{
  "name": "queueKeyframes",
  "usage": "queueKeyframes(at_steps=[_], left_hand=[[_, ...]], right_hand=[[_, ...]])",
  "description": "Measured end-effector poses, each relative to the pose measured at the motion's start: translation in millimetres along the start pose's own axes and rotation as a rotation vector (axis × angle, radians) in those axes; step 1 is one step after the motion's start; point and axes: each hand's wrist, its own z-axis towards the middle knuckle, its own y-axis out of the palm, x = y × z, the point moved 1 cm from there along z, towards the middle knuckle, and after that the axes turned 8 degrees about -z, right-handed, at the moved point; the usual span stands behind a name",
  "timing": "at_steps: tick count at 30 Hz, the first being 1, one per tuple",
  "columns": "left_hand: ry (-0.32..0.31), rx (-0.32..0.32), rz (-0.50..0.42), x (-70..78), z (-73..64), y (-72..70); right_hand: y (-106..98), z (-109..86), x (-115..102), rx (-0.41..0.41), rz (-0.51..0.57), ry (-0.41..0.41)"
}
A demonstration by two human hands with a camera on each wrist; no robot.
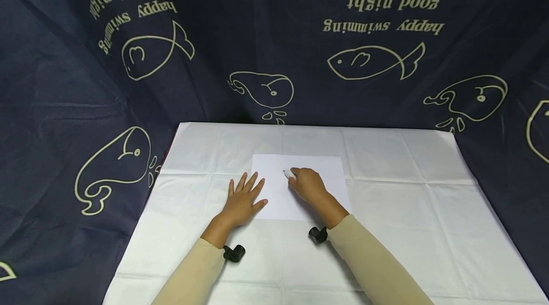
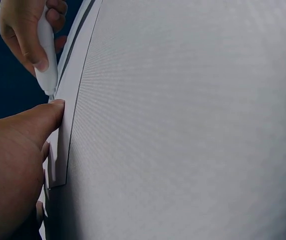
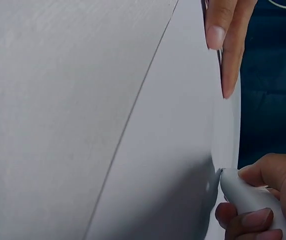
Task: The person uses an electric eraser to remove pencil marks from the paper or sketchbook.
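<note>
A sheet of white paper lies flat on the white-covered table. Over its left edge my left hand rests with fingers spread and straight, thumb and fingertips on the sheet. My right hand grips a smooth white pen-like tool with a narrow tip; which kind of tool, I cannot tell. In the head view this tip, dark and small, points left near the upper middle of the sheet. The right wrist view shows the tool between thumb and curled fingers, its tip down at the paper. The palm hides part of its body.
The white cloth has fold creases and covers the table. Behind and beside it hangs a dark blue curtain printed with fish, whales and lettering. A small black camera sits at the left wrist, another camera at the right.
</note>
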Motion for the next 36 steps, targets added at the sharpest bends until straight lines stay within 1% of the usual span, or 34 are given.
queueKeyframes(at_steps=[7,9,15,18,22,26,32,36], left_hand=[[-0.002,0.0,0.001,0.6,0.2,-1.0],[-0.004,-0.001,-0.001,0.8,0.3,-0.8],[-0.009,-0.008,0.0,0.3,0.0,1.6],[-0.008,-0.009,0.0,-0.4,0.1,2.2],[-0.007,-0.009,0.004,-1.2,0.5,1.9],[-0.008,-0.011,0.001,-2.1,1.2,1.7],[-0.012,-0.014,0.013,-3.2,1.5,3.8],[-0.014,-0.014,0.01,-2.4,1.3,3.0]], right_hand=[[-4,-0.4,9,0.013,-0.028,0.048],[-3,-0.6,10,0.011,-0.022,0.045],[1,-1.7,5,0.003,-0.006,-0.001],[0,-1.6,8,0.0,-0.018,0.013],[-3,-1.5,17,-0.003,-0.039,0.051],[-6,-2.1,23,-0.01,-0.041,0.066],[-3,-1.3,19,-0.012,-0.021,0.038],[-4,-0.7,17,-0.021,-0.026,0.051]])
